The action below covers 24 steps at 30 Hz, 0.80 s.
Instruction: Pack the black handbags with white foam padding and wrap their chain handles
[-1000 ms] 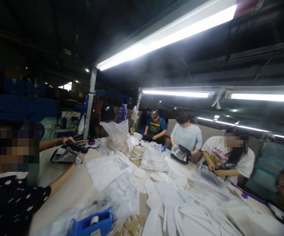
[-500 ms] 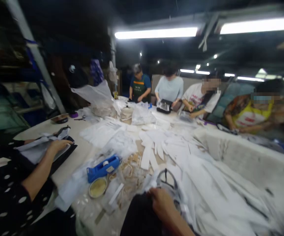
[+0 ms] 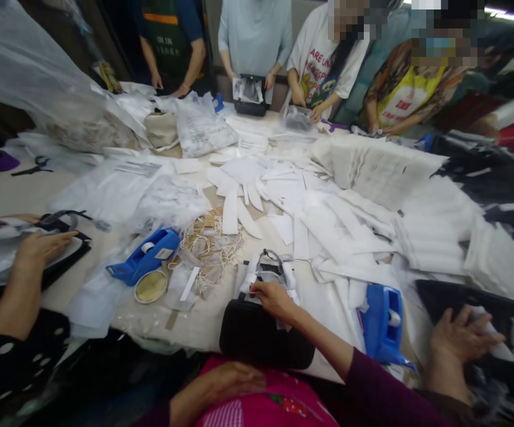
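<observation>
- Cream tabletop (image 3: 12, 196), strewn with work materials. Clock positions below are taken from the black, soft-sided, rounded-corner bag (image 3: 263, 335) at the table's near edge.
- 12 to 1 o'clock: loose heap of flat white cut pieces (image 3: 305, 231); beyond, at 1, a long stack of thick white sheets (image 3: 377, 166).
- 11 o'clock: tangle of thin cream strings (image 3: 215, 252) with small tan tags.
- 10 o'clock: blue plastic tape dispenser (image 3: 145, 255); just beside it, a round tape roll with a yellowish centre (image 3: 150, 286).
- 3 o'clock: second blue plastic dispenser (image 3: 384, 320), near a co-worker's spread hand (image 3: 466, 335).
- 9 to 10 o'clock: another co-worker's hand (image 3: 38, 246) on a black-and-white item.
- Far side, 11 to 1 o'clock: four people standing or sitting, among them one in a light blue top (image 3: 254, 41) and one in a yellow apron (image 3: 412, 98).
- Right hand (image 3: 275, 299): forearm in from 4 o'clock, purple sleeve; fingers pinched on the bag's upper edge. Exact part between fingertips too small to tell.
- Left hand (image 3: 225, 384): below the bag at 7 o'clock, fingers extended and together, lying on a bright pink cloth garment (image 3: 279, 406).
</observation>
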Tool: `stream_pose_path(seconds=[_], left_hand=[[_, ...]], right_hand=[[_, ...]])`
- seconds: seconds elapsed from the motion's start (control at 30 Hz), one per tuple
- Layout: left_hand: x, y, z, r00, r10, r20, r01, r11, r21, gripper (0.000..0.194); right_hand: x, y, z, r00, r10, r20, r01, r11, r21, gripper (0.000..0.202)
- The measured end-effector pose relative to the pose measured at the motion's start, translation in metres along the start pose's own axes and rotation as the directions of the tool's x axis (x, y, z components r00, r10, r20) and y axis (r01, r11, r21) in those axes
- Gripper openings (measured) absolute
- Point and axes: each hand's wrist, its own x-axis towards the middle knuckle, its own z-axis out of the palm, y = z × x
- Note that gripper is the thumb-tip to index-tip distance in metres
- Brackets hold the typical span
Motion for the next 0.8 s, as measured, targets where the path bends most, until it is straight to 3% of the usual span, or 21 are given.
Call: stream_pose_path(seconds=[0.07, 0.13, 0.17, 0.2, 0.27, 0.3, 0.33, 0.37, 0.43, 0.5, 0.57, 0.63, 0.7, 0.73, 0.8], left_hand=[[-0.009, 0.003, -0.010, 0.991, -0.019, -0.133, 0.035, 0.993, 0.116, 0.040], [-0.022, 0.034, -0.024, 0.923, 0.128, -0.363, -0.006, 0.948, 0.319, 0.044], [-0.026, 0.058, -0.030, 0.841, 0.276, -0.466, -0.057, 0.900, 0.431, 0.041], [-0.025, 0.085, -0.035, 0.732, 0.462, -0.501, -0.129, 0.816, 0.564, 0.035], [-0.008, 0.140, -0.043, 0.522, 0.725, -0.450, -0.216, 0.623, 0.752, 0.024], [0.008, 0.164, -0.047, 0.479, 0.795, -0.371, -0.231, 0.522, 0.821, 0.028], [0.027, 0.185, -0.052, 0.472, 0.833, -0.288, -0.228, 0.432, 0.873, 0.039], [0.049, 0.203, -0.057, 0.506, 0.836, -0.210, -0.220, 0.361, 0.906, 0.050], [0.092, 0.227, -0.069, 0.633, 0.768, -0.101, -0.200, 0.288, 0.936, 0.064], [0.127, 0.239, -0.077, 0.768, 0.640, -0.031, -0.152, 0.229, 0.962, 0.063], [0.150, 0.242, -0.080, 0.832, 0.554, -0.030, -0.081, 0.175, 0.981, 0.049], [0.160, 0.238, -0.077, 0.826, 0.559, -0.074, -0.012, 0.150, 0.989, 0.031], [0.161, 0.230, -0.068, 0.780, 0.614, -0.122, 0.060, 0.121, 0.991, 0.026], [0.160, 0.225, -0.061, 0.743, 0.652, -0.153, 0.119, 0.096, 0.988, 0.026], [0.154, 0.213, -0.047, 0.624, 0.745, -0.235, 0.267, 0.079, 0.960, 0.029]], right_hand=[[-0.011, 0.007, -0.010, 0.999, -0.010, -0.038, 0.018, 0.973, 0.231, 0.020], [-0.023, 0.012, -0.023, 1.000, -0.013, -0.024, 0.022, 0.902, 0.431, 0.020], [-0.028, 0.014, -0.031, 1.000, -0.021, 0.013, 0.012, 0.856, 0.517, 0.022], [-0.033, 0.014, -0.038, 0.997, -0.029, 0.068, -0.016, 0.806, 0.591, 0.025], [-0.039, 0.016, -0.056, 0.985, -0.028, 0.169, -0.099, 0.711, 0.697, 0.031], [-0.040, 0.017, -0.067, 0.982, -0.012, 0.187, -0.130, 0.669, 0.732, 0.034], [-0.039, 0.020, -0.077, 0.984, 0.013, 0.176, -0.144, 0.635, 0.759, 0.037], [-0.038, 0.023, -0.088, 0.990, 0.042, 0.137, -0.134, 0.609, 0.782, 0.038], [-0.032, 0.034, -0.111, 0.995, 0.098, 0.016, -0.071, 0.593, 0.802, 0.039], [-0.024, 0.047, -0.130, 0.982, 0.160, -0.098, -0.022, 0.619, 0.785, 0.039], [-0.012, 0.062, -0.143, 0.953, 0.226, -0.204, 0.001, 0.667, 0.745, 0.040], [0.002, 0.076, -0.148, 0.923, 0.270, -0.272, -0.015, 0.735, 0.678, 0.041], [0.020, 0.088, -0.144, 0.922, 0.276, -0.273, -0.063, 0.800, 0.597, 0.041], [0.030, 0.094, -0.141, 0.930, 0.269, -0.248, -0.089, 0.824, 0.560, 0.040], [0.050, 0.104, -0.131, 0.952, 0.253, -0.170, -0.136, 0.852, 0.505, 0.038]])
